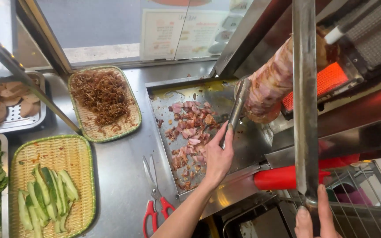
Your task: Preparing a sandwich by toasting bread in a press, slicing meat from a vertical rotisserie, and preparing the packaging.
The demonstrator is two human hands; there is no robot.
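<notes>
A: Item one, largest: meat cone [270, 86] on the vertical spit, at two o'clock of the view, beside the glowing red burner [331, 79]. Handling?

B: Heavy, greasy, soft at the surface, hot by the look of the heater. Not for bare fingers; it is met only through tools.

A: Item two: steel catch tray [243, 145], centre, with cut meat pieces [190, 132] strewn at its nine o'clock side.

B: Pieces light, slick, loose. The tray is rigid and likely oily.

A: Item three: long knife [305, 97], blade upright, running from twelve down to five o'clock.

B: Stiff, sharp-edged, probably top-heavy. The right hand [316, 218] is clenched about its base at the bottom edge; take it by the handle only.

A: Item four: metal tongs [237, 108], tips touching the cone's lower left flank.

B: Light, springy, smooth steel. The left hand [218, 156] grasps the lower shafts, fingers wrapped round; a grip low down gives reach from the heat.

A: Smallest: red-handled scissors [155, 198], six o'clock on the counter [120, 176].

B: Untouched, well apart from both hands.
</notes>
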